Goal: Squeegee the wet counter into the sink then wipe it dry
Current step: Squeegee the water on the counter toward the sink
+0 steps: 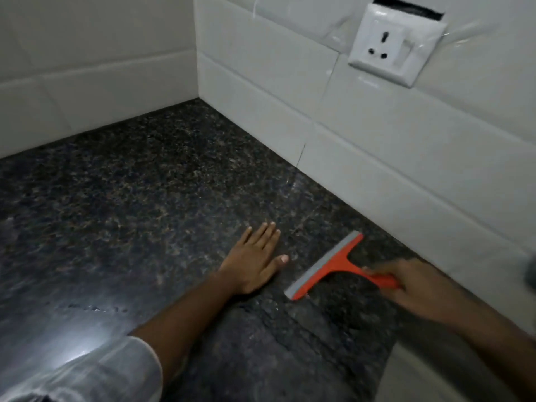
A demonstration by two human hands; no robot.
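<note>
Glossy white rectangular wall tiles [377, 134] on two walls meeting at an inside corner, grey in dim light. White plastic three-pin socket plate with rocker switch [397, 44] tilted on right-hand wall, dark opening [409, 7] exposed above it. Bright glare patch [78, 352] at lower left.

No text, label, brand or number can be read on anything in this view.

Two bare forearms, one pale sleeve

The left hand [252, 264] and right hand [417, 288] wore no gloves, rings or watch that showed. A loose, light grey-white sleeve [110, 372] covered the left upper arm, ending near the elbow; the right forearm was uncovered.
</note>
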